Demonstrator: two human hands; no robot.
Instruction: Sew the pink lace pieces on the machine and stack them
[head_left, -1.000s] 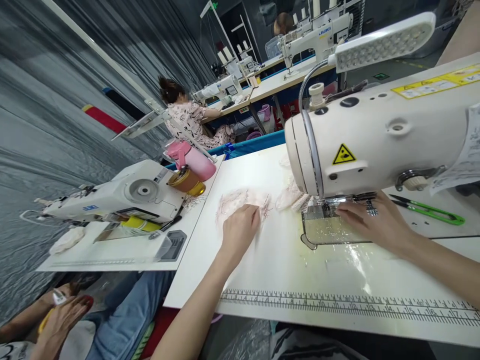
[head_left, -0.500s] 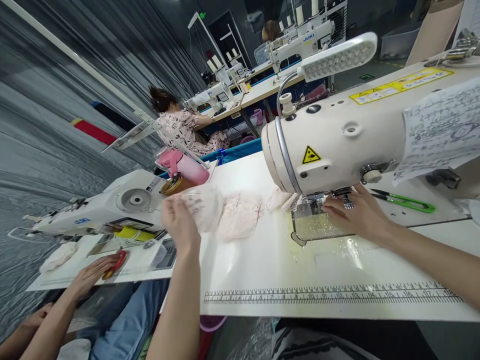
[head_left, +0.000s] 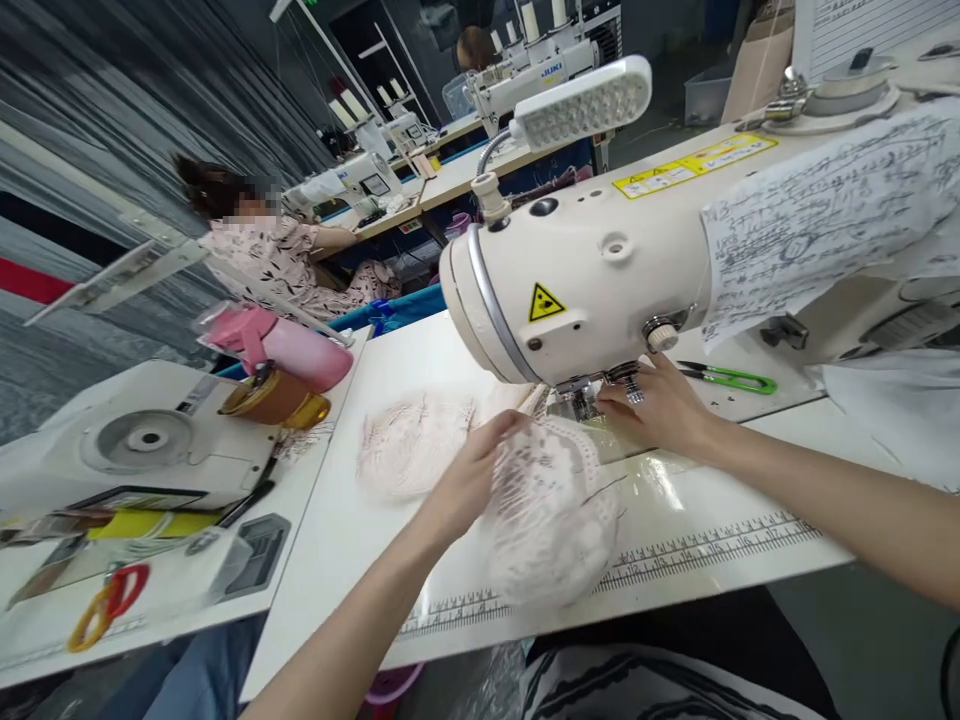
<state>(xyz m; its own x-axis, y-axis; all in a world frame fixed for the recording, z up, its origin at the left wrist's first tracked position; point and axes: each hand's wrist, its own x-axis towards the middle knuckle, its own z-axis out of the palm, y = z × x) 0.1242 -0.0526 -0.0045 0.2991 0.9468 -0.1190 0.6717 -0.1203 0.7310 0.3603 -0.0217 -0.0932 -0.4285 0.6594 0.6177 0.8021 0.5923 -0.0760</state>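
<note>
Left fingers: the left hand (head_left: pixel 469 478) had its fingers (head_left: pixel 501 428) curled and pinching the top edge of a pale pink lace piece (head_left: pixel 551 515), near the middle of the worktop (head_left: pixel 352 545).
Right fingers: the right hand (head_left: pixel 660 410) lay flat with the fingers (head_left: pixel 616 395) close together, the tips touching the metal plate under the presser foot (head_left: pixel 581 400); I could not tell if they gripped something.
Lace piece: it was a rounded, net-like piece; its upper end reached under the head of the sewing machine (head_left: pixel 600 270), and its lower end lay over the printed ruler (head_left: pixel 712 545) at the near edge of the worktop.
Second lace piece: another pink lace piece (head_left: pixel 409 450) lay flat on the worktop, just beside the left hand, toward the left edge.
Sewing machine: it was cream white, with a yellow warning sticker (head_left: pixel 545 301) on the head and a lamp (head_left: pixel 581 100) above it; a paper with writing (head_left: pixel 817 215) hung over its arm.
Scissors: green thread snips (head_left: pixel 731 378) lay behind the right hand, near the base of the machine.
Neighbour worktop: at the left stood a pink bottle (head_left: pixel 289 350), an amber jar (head_left: pixel 274 400), and red and yellow scissors (head_left: pixel 105 605) near its front edge.
Background: another person (head_left: pixel 262 250) sat at a far row of machines.
</note>
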